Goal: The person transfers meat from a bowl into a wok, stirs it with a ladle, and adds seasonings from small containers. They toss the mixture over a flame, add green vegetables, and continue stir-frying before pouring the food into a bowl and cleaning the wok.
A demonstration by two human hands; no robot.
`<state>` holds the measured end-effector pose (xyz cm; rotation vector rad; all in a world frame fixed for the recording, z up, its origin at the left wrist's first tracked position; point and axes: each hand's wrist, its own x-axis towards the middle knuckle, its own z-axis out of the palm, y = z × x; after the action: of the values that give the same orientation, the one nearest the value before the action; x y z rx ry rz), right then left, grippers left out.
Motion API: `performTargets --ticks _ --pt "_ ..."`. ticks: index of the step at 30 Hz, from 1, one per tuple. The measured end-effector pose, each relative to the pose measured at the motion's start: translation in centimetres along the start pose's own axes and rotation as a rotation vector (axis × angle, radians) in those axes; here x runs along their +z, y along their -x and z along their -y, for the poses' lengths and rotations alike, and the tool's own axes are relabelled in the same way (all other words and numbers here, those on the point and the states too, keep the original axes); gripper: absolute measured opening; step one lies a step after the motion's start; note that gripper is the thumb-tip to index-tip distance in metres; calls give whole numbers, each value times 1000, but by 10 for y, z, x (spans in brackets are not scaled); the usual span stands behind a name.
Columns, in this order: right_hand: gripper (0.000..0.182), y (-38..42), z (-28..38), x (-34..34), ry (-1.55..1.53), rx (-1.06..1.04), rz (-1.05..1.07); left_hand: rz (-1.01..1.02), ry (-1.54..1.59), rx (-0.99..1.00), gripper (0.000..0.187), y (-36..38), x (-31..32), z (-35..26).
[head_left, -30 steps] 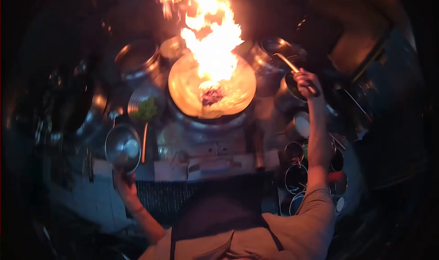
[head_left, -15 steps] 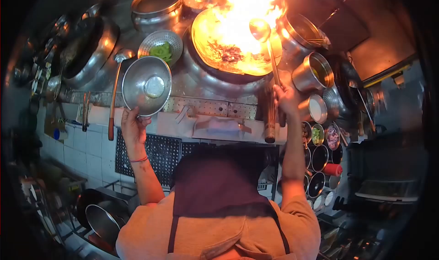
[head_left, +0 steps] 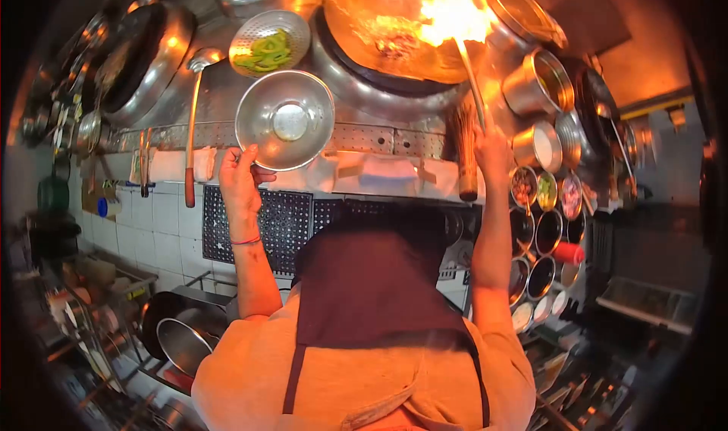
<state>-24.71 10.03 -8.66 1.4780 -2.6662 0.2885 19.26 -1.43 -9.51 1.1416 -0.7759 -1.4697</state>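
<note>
My left hand is closed on the near rim of a metal bowl, which tilts toward me and has no food in it. My right hand grips the handle of a ladle, whose head is hidden in the flames. The flames rise over the right part of a big wok; dark pieces of food lie in it. Just beyond the bowl rests a perforated strainer holding sliced green vegetables.
A bamboo wok brush stands beside my right hand. Metal pots and several small ingredient containers sit to the right. At left lie another ladle and a second wok. Folded cloths line the counter edge.
The view has shifted, so the stove sits higher in it. The bowl has moved right, nearer the wok. Flames have shrunk toward the wok's right side and now cover the ladle's head.
</note>
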Motion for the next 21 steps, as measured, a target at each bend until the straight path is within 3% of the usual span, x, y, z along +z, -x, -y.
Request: performTargets --ticks 10,21 --pt "50 10 23 5 16 151 111 104 36 -33 9 -6 -1 -5" --pt "48 8 41 -6 11 141 115 142 42 -139 8 -27 2 0"
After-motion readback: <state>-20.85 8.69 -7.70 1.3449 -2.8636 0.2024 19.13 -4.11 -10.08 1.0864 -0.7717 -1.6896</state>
